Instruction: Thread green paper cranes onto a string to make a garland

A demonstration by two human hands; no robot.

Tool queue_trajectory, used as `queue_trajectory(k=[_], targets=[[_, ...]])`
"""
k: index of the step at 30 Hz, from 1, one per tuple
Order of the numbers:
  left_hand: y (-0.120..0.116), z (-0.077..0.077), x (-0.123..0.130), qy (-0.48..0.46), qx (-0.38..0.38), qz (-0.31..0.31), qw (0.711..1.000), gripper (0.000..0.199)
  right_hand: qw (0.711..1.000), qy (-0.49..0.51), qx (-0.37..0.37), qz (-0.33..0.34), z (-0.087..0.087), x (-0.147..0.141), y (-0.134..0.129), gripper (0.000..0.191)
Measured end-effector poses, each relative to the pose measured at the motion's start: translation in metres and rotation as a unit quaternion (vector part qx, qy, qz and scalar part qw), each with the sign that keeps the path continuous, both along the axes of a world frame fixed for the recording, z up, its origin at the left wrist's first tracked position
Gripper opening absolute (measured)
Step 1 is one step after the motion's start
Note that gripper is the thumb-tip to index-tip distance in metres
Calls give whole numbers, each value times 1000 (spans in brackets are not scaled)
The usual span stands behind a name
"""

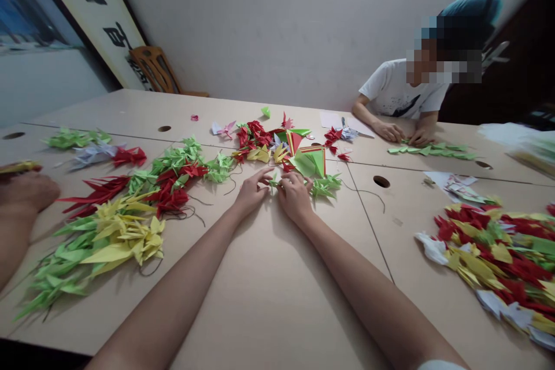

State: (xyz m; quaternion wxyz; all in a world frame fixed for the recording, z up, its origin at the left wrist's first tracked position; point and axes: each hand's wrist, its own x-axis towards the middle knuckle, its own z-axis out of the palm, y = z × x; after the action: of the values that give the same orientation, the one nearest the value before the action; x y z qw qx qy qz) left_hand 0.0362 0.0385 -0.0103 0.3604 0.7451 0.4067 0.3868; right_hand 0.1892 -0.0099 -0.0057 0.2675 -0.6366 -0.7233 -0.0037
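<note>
Between my hands is a small green origami crane [273, 182], partly covered by fingers. My left hand [252, 192] pinches it from the left. From the other side, my right hand [295, 193] has its fingers closed on the same paper. Just beyond my right hand lie green folded paper sheets [310, 161] with red and yellow edges. A cluster of green paper cranes [325, 185] sits against its right side. Past my left hand are red paper cranes [255, 134] and several yellow ones.
Strung green and yellow cranes [125, 231] lie at left, beside another person's hand [30, 188]. A colourful crane pile [498, 254] covers the right. Across the table [269, 277], a person [401, 92] handles a green paper row [433, 150]. A round hole [381, 181] pierces the tabletop.
</note>
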Motion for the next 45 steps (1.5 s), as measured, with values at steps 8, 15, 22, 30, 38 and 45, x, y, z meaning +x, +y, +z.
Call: queue_trajectory(k=[8, 15, 22, 30, 38, 45], targets=[[-3, 4, 0, 16, 5, 28, 999, 37, 997, 1, -18, 74, -1, 1, 1, 25], [3, -6, 0, -34, -26, 53, 998, 35, 999, -14, -4, 47, -1, 0, 0, 22], [5, -7, 0, -66, -81, 93, 990, 36, 999, -4, 37, -15, -6, -1, 3, 23], [15, -17, -1, -102, -98, 104, 985, 11, 999, 5, 45, -10, -6, -1, 1, 17], [10, -12, -3, -82, -57, 73, 992, 22, 999, -5, 35, 22, -8, -1, 1, 15], [8, -9, -2, -43, -43, 81, 995, 23, 999, -11, 36, 18, -6, -3, 0, 16]])
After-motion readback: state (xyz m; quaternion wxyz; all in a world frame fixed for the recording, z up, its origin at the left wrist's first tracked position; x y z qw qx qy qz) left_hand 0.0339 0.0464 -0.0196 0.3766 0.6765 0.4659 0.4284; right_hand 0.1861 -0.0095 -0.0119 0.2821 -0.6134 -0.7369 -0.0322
